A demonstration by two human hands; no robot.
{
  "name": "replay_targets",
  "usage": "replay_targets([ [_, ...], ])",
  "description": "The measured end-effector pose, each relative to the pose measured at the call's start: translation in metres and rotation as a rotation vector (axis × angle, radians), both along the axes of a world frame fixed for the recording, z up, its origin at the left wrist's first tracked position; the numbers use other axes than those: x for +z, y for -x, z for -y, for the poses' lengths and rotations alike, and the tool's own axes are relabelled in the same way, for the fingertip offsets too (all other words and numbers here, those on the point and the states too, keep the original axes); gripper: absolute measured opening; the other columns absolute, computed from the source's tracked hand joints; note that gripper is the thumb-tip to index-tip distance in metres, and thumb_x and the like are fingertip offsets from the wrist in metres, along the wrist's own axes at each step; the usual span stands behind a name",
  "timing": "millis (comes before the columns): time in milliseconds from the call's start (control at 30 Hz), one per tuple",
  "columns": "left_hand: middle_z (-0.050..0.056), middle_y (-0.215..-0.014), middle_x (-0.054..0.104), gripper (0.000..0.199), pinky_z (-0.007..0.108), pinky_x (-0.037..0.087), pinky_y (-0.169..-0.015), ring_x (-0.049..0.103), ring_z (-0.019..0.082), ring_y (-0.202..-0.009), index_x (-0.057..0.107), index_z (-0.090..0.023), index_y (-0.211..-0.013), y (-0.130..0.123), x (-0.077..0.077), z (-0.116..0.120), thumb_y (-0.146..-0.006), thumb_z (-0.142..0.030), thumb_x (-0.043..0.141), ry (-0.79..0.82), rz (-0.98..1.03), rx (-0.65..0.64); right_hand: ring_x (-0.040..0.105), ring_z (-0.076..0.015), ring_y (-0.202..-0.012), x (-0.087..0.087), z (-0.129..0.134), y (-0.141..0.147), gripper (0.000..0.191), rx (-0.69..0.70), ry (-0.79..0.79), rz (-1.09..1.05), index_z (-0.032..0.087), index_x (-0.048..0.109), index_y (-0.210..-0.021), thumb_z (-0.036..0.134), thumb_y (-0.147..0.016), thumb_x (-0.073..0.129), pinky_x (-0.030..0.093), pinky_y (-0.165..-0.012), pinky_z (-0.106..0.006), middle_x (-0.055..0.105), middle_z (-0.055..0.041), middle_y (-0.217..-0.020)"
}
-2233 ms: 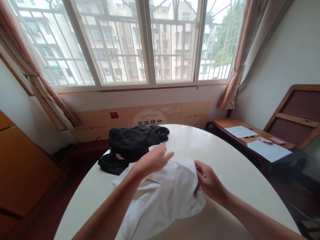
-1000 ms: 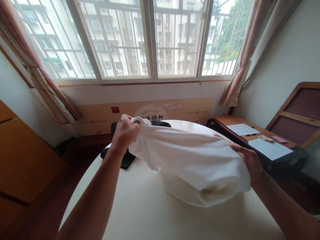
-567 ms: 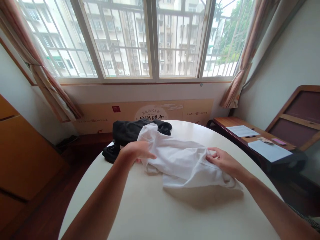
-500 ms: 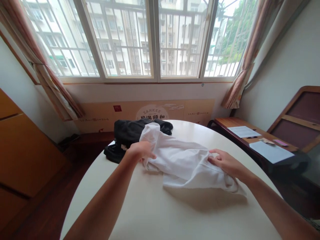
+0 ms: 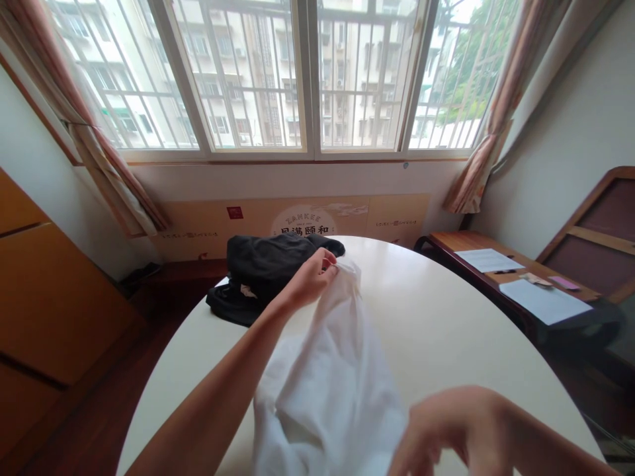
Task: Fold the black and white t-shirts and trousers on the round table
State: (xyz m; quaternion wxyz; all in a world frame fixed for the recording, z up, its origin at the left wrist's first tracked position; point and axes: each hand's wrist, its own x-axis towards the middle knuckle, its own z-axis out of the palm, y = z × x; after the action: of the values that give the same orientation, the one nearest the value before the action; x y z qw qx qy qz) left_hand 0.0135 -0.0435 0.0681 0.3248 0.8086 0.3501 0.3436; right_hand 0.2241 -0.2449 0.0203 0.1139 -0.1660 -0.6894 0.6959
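Observation:
A white cloth garment (image 5: pixel 337 370) stretches from the middle of the table toward me, lengthwise and creased, its near end running out of the frame. My left hand (image 5: pixel 317 271) pinches its narrow far end and holds that end up. At the lower right, my right hand (image 5: pixel 451 423) is bent downward beside the garment's right edge. Motion blurs its fingers, so whether they grip the fabric is unclear. Just left of my left hand lies a bunched pile of black clothing (image 5: pixel 268 264), with a small pale patch showing.
All this is on a round white table (image 5: pixel 446 330). To the right stands a low wooden table (image 5: pixel 446 244) with paper sheets (image 5: pixel 546 301), a pen and a pink item. A printed cardboard panel (image 5: pixel 198 225) leans below the window, and an orange-brown cabinet (image 5: pixel 54 297) is at left.
The garment has swung from lying crosswise to pointing toward me. My left hand has moved forward and right with its far end; my right hand has come back toward me.

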Motion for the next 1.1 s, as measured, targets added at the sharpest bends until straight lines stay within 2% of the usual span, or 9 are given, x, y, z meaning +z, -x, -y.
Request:
replay_targets([
  [133,0.007,-0.099,0.071,0.022,0.028,0.051,-0.075,0.067,0.019,-0.088,0.059,-0.018,-0.099,-0.023,0.000,0.027,-0.094,-0.039,0.064,0.126,0.103,-0.261,0.068,-0.0308,-0.124,-0.002,-0.023,-0.030,0.071,-1.136,-0.528,-0.071,0.026,0.054,-0.151,0.062,-0.092,0.072,0.056,-0.103,-0.048,0.069,-0.0167,-0.138],
  [200,0.005,-0.091,0.070,0.024,0.027,0.049,-0.072,0.065,0.017,-0.082,0.060,-0.018,-0.099,-0.030,0.005,0.046,-0.095,-0.041,0.066,0.148,0.083,-0.376,0.048,-0.0330,-0.146,-0.011,-0.037,-0.042,0.087,-1.379,-0.780,0.075,0.030,0.042,-0.160,0.057,-0.086,0.080,0.041,-0.119,-0.057,0.047,-0.0150,-0.163],
  [267,0.004,-0.087,0.070,0.028,0.027,0.047,-0.070,0.063,0.016,-0.078,0.062,-0.018,-0.103,-0.034,0.010,0.060,-0.096,-0.045,0.066,0.169,0.044,-0.469,0.036,-0.0337,-0.154,-0.020,-0.047,-0.046,0.083,-1.335,-0.889,0.213,0.031,0.045,-0.158,0.056,-0.087,0.079,0.030,-0.126,-0.062,0.040,-0.0118,-0.168],
  [333,0.003,-0.087,0.070,0.039,0.027,0.047,-0.069,0.062,0.016,-0.077,0.059,-0.018,-0.118,-0.033,0.010,0.063,-0.094,-0.048,0.068,0.189,0.021,-0.510,0.034,-0.0338,-0.155,-0.025,-0.051,-0.045,0.055,-1.222,-0.900,0.247,0.029,0.063,-0.143,0.054,-0.095,0.070,0.028,-0.126,-0.061,0.053,-0.0109,-0.159],
  [467,0.010,-0.110,0.071,0.068,0.032,0.052,-0.082,0.067,0.020,-0.096,0.047,-0.016,-0.141,-0.021,-0.007,0.037,-0.086,-0.043,0.076,0.337,0.038,-0.452,0.065,-0.0297,-0.115,-0.023,-0.046,-0.039,0.034,-1.265,-0.739,0.093,0.024,0.071,-0.104,0.055,-0.103,0.056,0.052,-0.100,-0.042,0.074,-0.0087,-0.110],
  [567,0.008,-0.110,0.071,0.056,0.034,0.054,-0.086,0.068,0.022,-0.097,0.061,-0.017,-0.122,-0.011,-0.023,0.016,-0.072,-0.034,0.080,0.590,-0.091,-0.489,0.051,-0.0170,-0.065,-0.019,-0.039,-0.041,0.039,-1.411,-0.678,0.017,0.025,0.058,-0.083,0.058,-0.104,0.055,0.044,-0.060,-0.028,0.054,0.0017,-0.071],
  [767,-0.002,-0.076,0.069,0.025,0.029,0.049,-0.065,0.062,0.020,-0.075,0.070,-0.021,-0.084,-0.009,-0.031,0.025,-0.064,-0.033,0.080,0.742,-0.409,-0.872,0.034,-0.0144,-0.053,-0.011,-0.032,-0.051,0.049,-1.534,-0.705,0.053,0.026,0.044,-0.071,0.062,-0.103,0.052,0.027,-0.048,-0.029,0.035,0.0049,-0.059],
  [933,-0.001,-0.065,0.058,0.033,0.026,0.044,-0.061,0.055,0.015,-0.065,0.060,-0.019,-0.066,-0.011,-0.024,0.019,-0.075,-0.048,0.073,0.526,-0.256,-0.533,0.040,-0.0146,-0.056,-0.008,-0.038,-0.071,0.050,-1.631,-0.717,0.152,0.025,0.044,-0.068,0.061,-0.101,0.056,0.032,-0.051,-0.028,0.042,0.0037,-0.059],
  [1100,-0.002,-0.062,0.051,0.056,0.024,0.027,-0.049,0.042,0.011,-0.053,0.054,-0.019,-0.072,-0.004,-0.009,-0.001,-0.083,-0.073,0.061,0.345,0.060,-0.064,0.048,-0.0175,-0.049,-0.021,-0.051,-0.088,0.042,-1.559,-0.427,0.187,0.025,0.058,-0.098,0.067,-0.093,0.060,0.033,-0.044,-0.027,0.057,0.0035,-0.060],
])
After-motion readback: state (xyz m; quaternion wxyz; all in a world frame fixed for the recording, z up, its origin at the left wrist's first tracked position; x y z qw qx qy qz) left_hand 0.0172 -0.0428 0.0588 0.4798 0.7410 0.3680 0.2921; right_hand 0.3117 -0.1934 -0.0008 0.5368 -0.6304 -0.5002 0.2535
